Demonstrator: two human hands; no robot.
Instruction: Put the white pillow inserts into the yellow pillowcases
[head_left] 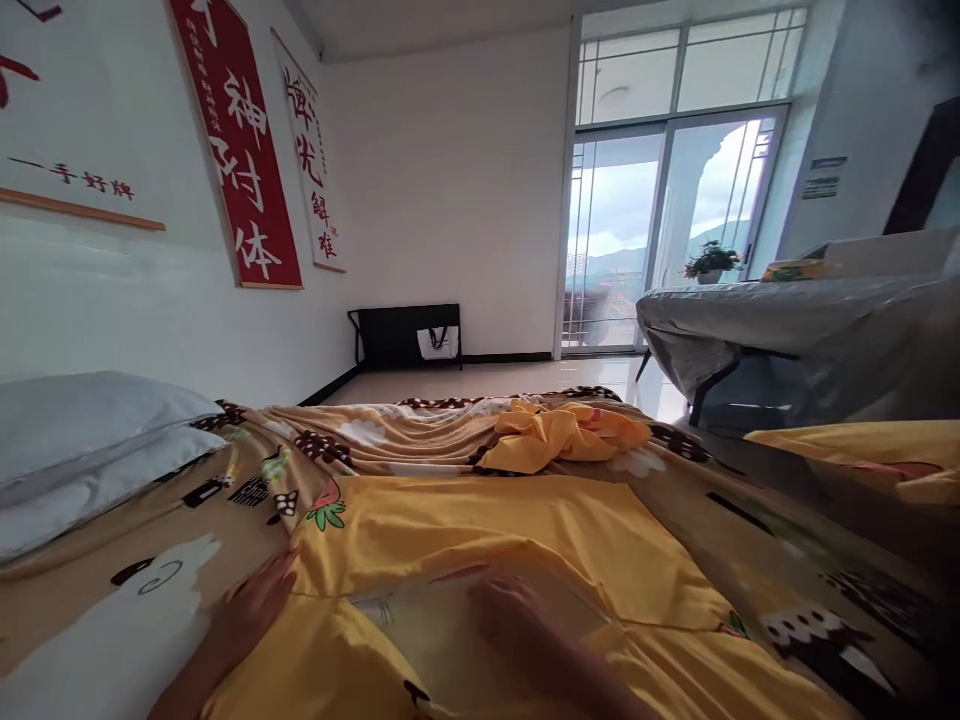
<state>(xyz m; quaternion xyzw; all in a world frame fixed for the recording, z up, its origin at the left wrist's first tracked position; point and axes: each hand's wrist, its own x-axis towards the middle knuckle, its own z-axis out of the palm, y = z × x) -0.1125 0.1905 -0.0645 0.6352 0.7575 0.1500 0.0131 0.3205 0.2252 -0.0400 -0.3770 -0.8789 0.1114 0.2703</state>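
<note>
A yellow cloth piece (480,510), which looks like a garment or cover with an opening, lies spread on the bed before me. A red-and-green fruit print marks its upper left corner. My left hand (259,600) rests at the cloth's left edge, its fingers stretched out and lying low. Over the paler opening in the middle is my right hand (510,605), by the opening's upper edge. It is blurred and dim, with fingers that seem curled; whether it grips the fabric does not show. Beyond lies a crumpled yellow cloth (566,435).
A patterned brown blanket (255,500) covers the bed, with white pillows (97,430) at left. More yellow fabric (862,445) lies at right. A covered table (795,310) bears a potted plant (711,262). A black folded panel (397,335) leans against the far wall.
</note>
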